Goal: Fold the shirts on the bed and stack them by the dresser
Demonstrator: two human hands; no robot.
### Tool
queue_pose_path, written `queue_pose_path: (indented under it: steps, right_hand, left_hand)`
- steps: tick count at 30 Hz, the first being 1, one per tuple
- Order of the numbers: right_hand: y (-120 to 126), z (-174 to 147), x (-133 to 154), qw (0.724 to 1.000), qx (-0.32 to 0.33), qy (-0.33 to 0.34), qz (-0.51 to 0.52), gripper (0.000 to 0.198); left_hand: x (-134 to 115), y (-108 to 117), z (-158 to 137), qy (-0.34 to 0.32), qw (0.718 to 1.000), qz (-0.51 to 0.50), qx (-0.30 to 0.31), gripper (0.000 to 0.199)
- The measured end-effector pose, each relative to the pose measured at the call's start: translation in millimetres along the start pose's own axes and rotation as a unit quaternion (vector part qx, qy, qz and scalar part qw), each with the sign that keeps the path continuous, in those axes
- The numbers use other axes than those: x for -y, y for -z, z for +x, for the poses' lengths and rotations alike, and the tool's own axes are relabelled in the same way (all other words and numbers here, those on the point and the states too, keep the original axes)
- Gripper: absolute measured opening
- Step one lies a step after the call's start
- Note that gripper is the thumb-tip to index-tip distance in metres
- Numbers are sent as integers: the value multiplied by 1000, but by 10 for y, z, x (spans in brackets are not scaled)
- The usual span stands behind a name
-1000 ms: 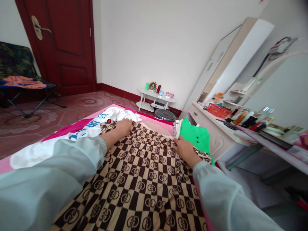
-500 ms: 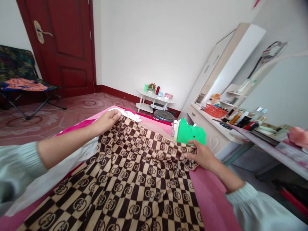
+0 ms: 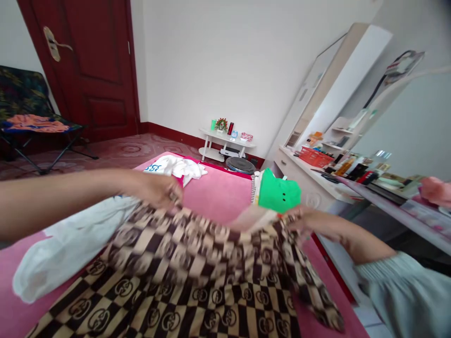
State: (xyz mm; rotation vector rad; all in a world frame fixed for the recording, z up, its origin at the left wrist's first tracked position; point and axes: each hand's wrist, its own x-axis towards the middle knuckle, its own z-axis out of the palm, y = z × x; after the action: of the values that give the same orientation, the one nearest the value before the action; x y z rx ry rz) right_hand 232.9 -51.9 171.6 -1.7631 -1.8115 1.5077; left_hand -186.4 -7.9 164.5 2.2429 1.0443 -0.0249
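A brown-and-beige checked garment [image 3: 204,291] with round printed motifs spreads across the pink bed sheet [image 3: 225,192]. My left hand [image 3: 157,190] is closed on its upper edge at the left, and my right hand [image 3: 308,223] grips the upper edge at the right. Between the hands the raised cloth sags and is blurred by motion. A loose sleeve-like strip hangs down below my right hand. Close to my left forearm lies a white garment [image 3: 70,249]. Just beyond my right hand sits a green piece of cloth [image 3: 280,192] with dark dots.
A crumpled white cloth with blue print [image 3: 176,166] lies at the bed's far left. A dressing table [image 3: 338,188] with bottles and a red basket [image 3: 315,157] stands along the right. Farther off are a low white shelf [image 3: 225,136], a folding chair [image 3: 31,124] and a red door [image 3: 81,70].
Both hands have drawn the garment's upper edge nearer to me and lifted it. The sleeve-like strip now hangs at the right. More of the pink sheet and white cloth shows behind.
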Motion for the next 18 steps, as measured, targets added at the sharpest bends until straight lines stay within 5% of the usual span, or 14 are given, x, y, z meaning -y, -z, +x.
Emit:
queue_pose_path:
  steps: [1,3,5,9,13,18]
  right_hand:
    - [111,188,74,992,-118,19,31,31]
    - [274,529,154,945,-302,109,59,36]
    - [307,736,109,894,-408,184,22,48]
    - [-95,563,-342,885,-389,237,-91,53]
    - [-835,-140,-918,899,-303,240,-206,35]
    - [-1409,-902,-1236,925,-189,208,-257,33]
  left_hand:
    - [3,233,234,22,991,27,-130,45]
    - [104,547,648,62,912,108,-392,46]
    - [286,599,898,87,865,137,-475,52]
    - [581,37,780,39,898,164,-406,54]
    - [578,-774,75,-82,932,174,-309,35]
    - [489,-1336,-889,-80,962,151,-214,26]
